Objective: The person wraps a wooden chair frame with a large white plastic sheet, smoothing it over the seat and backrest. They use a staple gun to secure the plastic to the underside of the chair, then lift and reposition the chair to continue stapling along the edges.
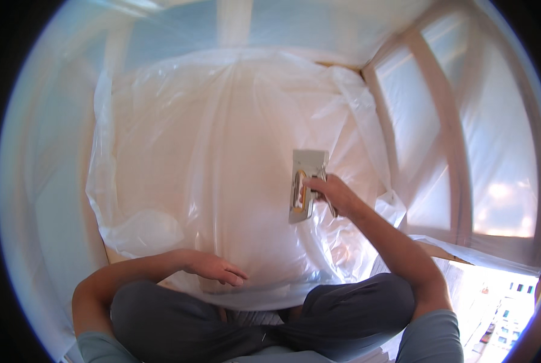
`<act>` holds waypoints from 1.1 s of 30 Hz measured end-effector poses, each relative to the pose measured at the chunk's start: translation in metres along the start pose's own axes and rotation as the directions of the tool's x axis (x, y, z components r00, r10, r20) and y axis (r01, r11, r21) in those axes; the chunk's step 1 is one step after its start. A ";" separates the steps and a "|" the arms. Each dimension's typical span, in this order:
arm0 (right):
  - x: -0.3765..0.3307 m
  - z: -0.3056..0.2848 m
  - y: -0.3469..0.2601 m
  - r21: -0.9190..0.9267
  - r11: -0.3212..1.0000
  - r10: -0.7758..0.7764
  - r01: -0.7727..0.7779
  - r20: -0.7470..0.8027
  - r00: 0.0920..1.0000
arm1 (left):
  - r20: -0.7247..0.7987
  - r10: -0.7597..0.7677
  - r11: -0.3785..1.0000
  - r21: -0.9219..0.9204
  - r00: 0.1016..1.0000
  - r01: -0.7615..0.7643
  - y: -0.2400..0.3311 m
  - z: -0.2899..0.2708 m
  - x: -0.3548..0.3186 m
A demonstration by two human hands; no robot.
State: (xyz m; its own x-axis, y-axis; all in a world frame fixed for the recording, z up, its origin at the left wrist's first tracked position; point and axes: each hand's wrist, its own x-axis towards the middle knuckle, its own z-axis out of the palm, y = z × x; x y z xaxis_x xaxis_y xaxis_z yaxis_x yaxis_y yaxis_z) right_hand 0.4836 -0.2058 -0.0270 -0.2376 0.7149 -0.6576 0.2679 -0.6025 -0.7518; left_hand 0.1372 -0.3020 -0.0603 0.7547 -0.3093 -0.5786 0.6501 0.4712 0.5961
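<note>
My right hand [335,191] is wrapped round the handle of a grey metal staple gun [310,160], held above the plastic sheet right of the middle. Translucent plastic sheet [240,139] lies wrinkled over a pale floor in front of my knees. My left hand [216,267] hangs over the sheet's near part, by my left knee. Its fingers are stretched out and loosely bent, with nothing in them. Whether its fingertips touch the plastic I cannot tell.
Wooden framing [443,133] with plastic stretched over it stands on the right. More sheeting [47,181] covers the left side and the far wall. Grey boards [397,284] show near my right knee, and a bright opening [500,308] lies at the lower right.
</note>
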 end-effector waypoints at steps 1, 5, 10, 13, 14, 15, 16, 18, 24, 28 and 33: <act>-0.002 -0.008 0.007 0.022 1.000 0.007 -0.007 -0.016 1.000 | -0.078 0.071 0.996 0.052 0.994 -0.067 0.013 -0.008 -0.008; -0.016 -0.035 0.048 0.127 0.989 0.099 -0.081 -0.146 0.984 | -0.543 0.133 0.961 0.275 0.829 0.025 0.055 -0.040 -0.027; -0.045 -0.095 0.102 0.320 0.943 0.032 0.094 -0.367 0.930 | -0.734 0.458 0.644 0.663 0.501 0.382 0.090 -0.085 -0.016; -0.082 -0.141 0.130 0.280 0.935 -0.027 0.216 -0.552 0.833 | -0.536 0.671 0.289 0.825 0.512 0.485 0.108 -0.104 0.018; -0.098 -0.155 0.133 0.226 0.957 -0.010 0.183 -0.604 0.797 | -0.465 0.715 0.235 0.863 0.521 0.448 0.113 -0.106 0.033; -0.110 -0.166 0.132 0.214 0.967 0.034 0.135 -0.640 0.768 | -0.423 0.723 0.192 0.883 0.546 0.429 0.120 -0.109 0.051; -0.120 -0.172 0.130 0.215 0.974 0.098 0.073 -0.687 0.720 | -0.363 0.749 0.137 0.903 0.554 0.407 0.126 -0.110 0.065; -0.138 -0.170 0.125 0.011 1.000 0.025 -0.024 -0.732 0.681 | -0.379 0.765 0.139 0.887 0.521 0.441 0.133 -0.112 0.090; -0.164 -0.128 0.116 -0.262 0.928 -0.054 -0.263 -0.796 0.603 | -0.333 0.815 0.115 0.895 0.474 0.432 0.138 -0.111 0.131; -0.169 -0.106 0.095 -0.359 0.887 -0.118 -0.291 -0.785 0.608 | -0.313 0.834 0.113 0.903 0.454 0.414 0.140 -0.112 0.142; -0.172 -0.087 0.068 -0.220 0.959 0.027 -0.177 -0.555 0.831 | -0.311 0.840 0.120 0.906 0.445 0.407 0.149 -0.116 0.153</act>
State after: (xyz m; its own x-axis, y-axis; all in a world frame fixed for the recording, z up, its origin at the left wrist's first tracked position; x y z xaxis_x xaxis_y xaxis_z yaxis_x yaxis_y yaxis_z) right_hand 0.6241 -0.3392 0.0389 0.3277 0.7754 -0.5398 0.5043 -0.6267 -0.5940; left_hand 0.3388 -0.1830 -0.1246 0.8545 0.5147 0.0702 0.4646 -0.8176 0.3401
